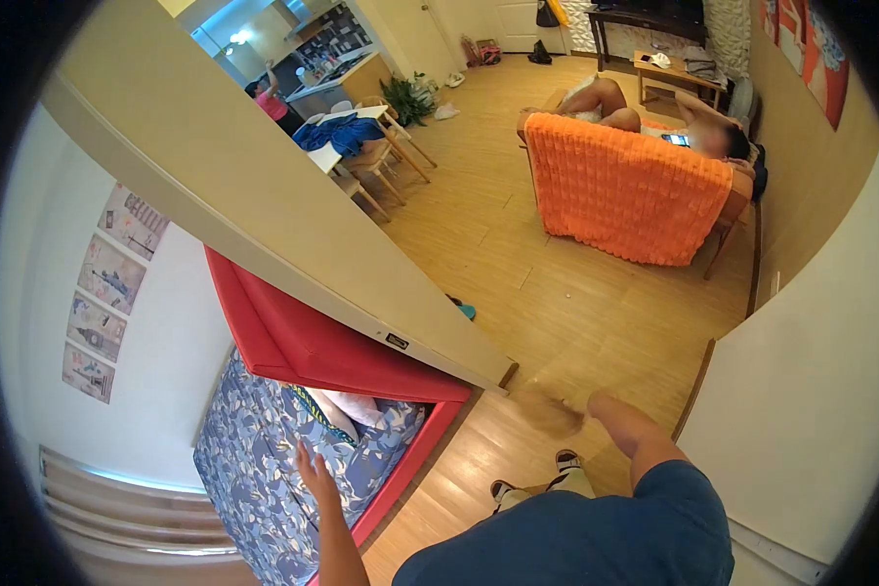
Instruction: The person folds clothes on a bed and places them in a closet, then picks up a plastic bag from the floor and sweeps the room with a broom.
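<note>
My left hand (313,474) is raised in front of the bed, with its fingers apart and nothing in them. The bed (264,469) has a blue-grey patterned cover and a red padded headboard (303,337). My right arm reaches forward over the wooden floor, near the doorway. At its end my right hand (599,402) is smeared, and its fingers cannot be made out. A blurred brown shape (549,410) shows beside it; whether it is an object or part of the hand is unclear.
Beyond the door frame (381,327), a person (698,127) lies on a couch with an orange cover (625,190), holding a phone. Another person (273,103) stands in the kitchen, behind a white table (322,156) and chairs. A teal item (467,312) lies by the frame.
</note>
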Motion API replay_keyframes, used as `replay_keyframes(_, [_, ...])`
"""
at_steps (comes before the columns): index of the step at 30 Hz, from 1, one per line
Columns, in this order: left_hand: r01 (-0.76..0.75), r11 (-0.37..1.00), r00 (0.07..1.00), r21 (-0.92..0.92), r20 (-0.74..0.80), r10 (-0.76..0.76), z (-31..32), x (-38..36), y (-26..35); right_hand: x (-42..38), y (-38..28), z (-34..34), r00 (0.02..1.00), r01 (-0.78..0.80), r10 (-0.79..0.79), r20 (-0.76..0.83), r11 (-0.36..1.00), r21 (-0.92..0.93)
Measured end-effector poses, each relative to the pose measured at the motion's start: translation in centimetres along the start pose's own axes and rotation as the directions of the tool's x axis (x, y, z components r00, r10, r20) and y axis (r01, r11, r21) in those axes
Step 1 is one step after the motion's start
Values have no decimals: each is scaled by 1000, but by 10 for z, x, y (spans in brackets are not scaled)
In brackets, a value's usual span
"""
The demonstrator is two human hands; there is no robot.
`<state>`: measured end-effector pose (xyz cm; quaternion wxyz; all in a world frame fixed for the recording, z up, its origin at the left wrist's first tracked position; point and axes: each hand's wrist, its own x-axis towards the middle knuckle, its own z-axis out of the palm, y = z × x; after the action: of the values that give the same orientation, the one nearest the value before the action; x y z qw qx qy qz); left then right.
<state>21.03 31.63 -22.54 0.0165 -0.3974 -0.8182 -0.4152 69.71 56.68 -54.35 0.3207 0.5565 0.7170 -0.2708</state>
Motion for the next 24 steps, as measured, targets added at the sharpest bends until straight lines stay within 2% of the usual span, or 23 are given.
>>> replay_keyframes(2, [82, 995, 996, 60, -24, -81, 1, -33, -23, 7, 6, -17, 996, -50, 52, -68, 998, 34])
replay_keyframes(4, [103, 991, 995, 88, -7, -102, 7, -61, -45, -18, 9, -60, 976, -197, 193, 104, 980, 33])
replay_keyframes(5, [117, 986, 993, 117, 15, -119, 11, -73, -53, -32, 9, -66, 976, -195, 191, 103, 980, 30])
replay_keyframes(7, [162, 975, 982, 151, 68, -174, 21, -94, -69, -57, 13, -73, 995, -100, 98, -34, 994, -41])
replay_keyframes(8, [202, 962, 967, 186, 120, -226, 24, -104, -74, -64, 17, -67, 995, -100, 99, -33, 994, -42])
replay_keyframes(9, [203, 962, 966, 185, 121, -227, 25, -113, -75, -71, 20, -55, 992, -63, 64, -113, 998, 14])
replay_keyframes(10, [174, 959, 944, 224, 241, -227, 27, -123, -76, -79, 23, -45, 981, -21, 34, -193, 997, 68])
replay_keyframes(11, [139, 956, 906, 259, 356, -229, 29, -131, -71, -94, 26, -38, 981, -23, 36, -191, 997, 68])
replay_keyframes(12, [138, 956, 906, 259, 358, -227, 28, -134, -56, -113, 29, -34, 981, 104, -100, -169, 995, 15])
replay_keyframes(13, [299, 897, 733, 326, 524, -434, 26, -136, -33, -131, 33, -35, 963, 229, -232, -140, 973, -36])
replay_keyframes(14, [423, 801, 486, 423, 641, -595, 26, -139, -20, -151, 34, -40, 963, 227, -229, -140, 973, -34])
replay_keyframes(15, [420, 803, 485, 423, 643, -593, 29, -145, -18, -171, 31, -46, 952, 294, -300, -69, 952, -84])
replay_keyframes(16, [419, 787, 415, 453, 675, -610, 31, -154, -21, -182, 28, -49, 931, 363, -365, 6, 923, -129])
replay_keyframes(17, [417, 770, 345, 483, 700, -625, 31, -162, -25, -182, 25, -46, 931, 363, -365, 6, 923, -130])
replay_keyframes(18, [419, 769, 344, 483, 699, -627, 32, -171, -41, -179, 20, -38, 911, 410, -402, 87, 906, -109])
replay_keyframes(19, [261, 856, 351, 446, 783, -514, 37, -179, -70, -176, 16, -30, 883, 456, -439, 167, 886, -84])
replay_keyframes(20, [96, 917, 334, 387, 855, -396, 38, -183, -85, -172, 11, -23, 881, 460, -442, 167, 884, -85])
replay_keyframes(21, [403, 783, 342, 474, 716, -609, 40, -179, -34, -167, 5, -17, 871, 459, -447, 207, 888, -14])
replay_keyframes(22, [407, 779, 345, 476, 710, -614, 39, -179, -36, -160, 0, -10, 857, 455, -454, 245, 889, 55])
replay_keyframes(23, [338, 813, 343, 475, 742, -576, 39, -177, -42, -151, -4, -1, 853, 463, -461, 245, 885, 53])
replay_keyframes(24, [266, 842, 337, 470, 772, -538, 38, -175, -40, -140, -6, 9, 867, 458, -440, 233, 889, -26])
